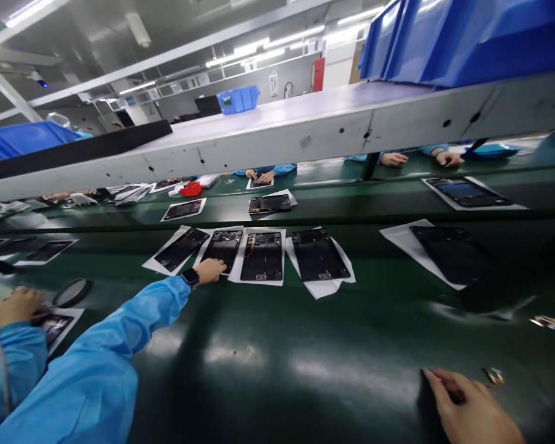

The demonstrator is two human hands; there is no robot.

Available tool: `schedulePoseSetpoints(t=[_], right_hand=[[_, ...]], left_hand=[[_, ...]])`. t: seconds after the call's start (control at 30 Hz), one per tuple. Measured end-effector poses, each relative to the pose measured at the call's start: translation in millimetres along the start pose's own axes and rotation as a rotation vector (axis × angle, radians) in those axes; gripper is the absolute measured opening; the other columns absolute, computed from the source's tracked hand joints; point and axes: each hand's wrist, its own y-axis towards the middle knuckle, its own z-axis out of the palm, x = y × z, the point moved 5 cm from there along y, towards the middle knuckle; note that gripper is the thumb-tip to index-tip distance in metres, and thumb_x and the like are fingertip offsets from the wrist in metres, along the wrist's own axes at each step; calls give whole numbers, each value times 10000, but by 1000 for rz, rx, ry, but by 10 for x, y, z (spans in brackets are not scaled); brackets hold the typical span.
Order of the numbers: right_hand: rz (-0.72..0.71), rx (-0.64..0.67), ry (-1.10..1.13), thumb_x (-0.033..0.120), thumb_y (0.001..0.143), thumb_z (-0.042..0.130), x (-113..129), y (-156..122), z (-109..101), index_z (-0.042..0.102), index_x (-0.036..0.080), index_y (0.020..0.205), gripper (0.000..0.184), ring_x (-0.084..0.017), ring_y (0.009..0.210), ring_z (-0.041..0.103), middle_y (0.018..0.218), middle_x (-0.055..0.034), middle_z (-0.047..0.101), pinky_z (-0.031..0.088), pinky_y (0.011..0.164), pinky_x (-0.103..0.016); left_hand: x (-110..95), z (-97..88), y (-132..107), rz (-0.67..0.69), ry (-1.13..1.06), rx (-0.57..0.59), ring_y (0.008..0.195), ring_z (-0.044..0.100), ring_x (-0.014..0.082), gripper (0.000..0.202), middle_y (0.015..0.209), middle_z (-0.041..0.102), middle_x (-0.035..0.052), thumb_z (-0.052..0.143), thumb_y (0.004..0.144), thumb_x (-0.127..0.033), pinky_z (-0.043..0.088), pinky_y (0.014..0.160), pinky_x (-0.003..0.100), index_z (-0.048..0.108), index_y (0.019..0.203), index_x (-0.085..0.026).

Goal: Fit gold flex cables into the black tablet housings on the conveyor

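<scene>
- One long dark-green conveyor belt (pixel 277 370) fills the lower frame, with a pale grey metal shelf rail (pixel 305 139) slicing across above it and bright blue plastic bins (pixel 467 43) up at upper right!
- Mid-frame, five flat black tablet housings (pixel 261 256) sit in a row, most on white paper sheets (pixel 259 282).
- Here's the left hand (pixel 210 270), blue-sleeved, fingers flat and together, touching the lower edge of the second housing, a black smartwatch (pixel 190 278) on the wrist.
- Lower right, the right hand (pixel 472 410) is pinched narrow; anything held is too small to tell, with a tiny gold-and-black part (pixel 494 375) just beside it.
- Far left, a co-worker's hand (pixel 18 306) works over another housing.
</scene>
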Motion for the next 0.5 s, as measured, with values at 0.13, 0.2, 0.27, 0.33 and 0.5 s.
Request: schedulePoseSetpoints(t=[0.13, 0.2, 0.27, 0.33, 0.5], right_hand=[[-9, -60, -88, 542, 815, 376, 220, -45, -224, 630, 223, 835, 409, -267, 605, 583, 931, -137, 670, 407, 498, -377], [18, -99, -80, 523, 802, 398, 239, -56, -301, 626, 218, 839, 383, -273, 623, 593, 904, -136, 681, 414, 519, -376], [76, -116, -31, 522, 777, 440, 209, -62, -339, 628, 214, 826, 365, -270, 600, 590, 799, -124, 682, 419, 531, -373], [129, -143, 18, 525, 766, 471, 171, -68, -362, 648, 203, 856, 378, -261, 572, 581, 715, -109, 667, 424, 541, -370], [176, -229, 87, 540, 782, 516, 79, -59, -369, 689, 195, 933, 414, -239, 586, 595, 707, -70, 643, 443, 560, -354]], left_hand=[[204, -269, -120, -40, -2, -68, 817, 628, 186, 162, 952, 636, 70, 617, 782, -91, 461, 765, 268, 590, 934, -140], [406, -520, -255, -103, 4, -136, 808, 613, 174, 131, 941, 630, 60, 570, 837, -109, 449, 757, 257, 575, 967, -128], [580, -801, -426, -175, 14, -214, 797, 593, 170, 103, 893, 613, 49, 498, 896, -133, 438, 754, 257, 554, 979, -109], [604, -1047, -600, -211, 23, -268, 778, 576, 166, 86, 834, 591, 34, 469, 911, -143, 429, 744, 255, 542, 937, -106], [-368, -1311, -964, -44, 8, -264, 744, 586, 161, 27, 832, 597, 26, 527, 872, -167, 438, 695, 248, 545, 864, -149]])
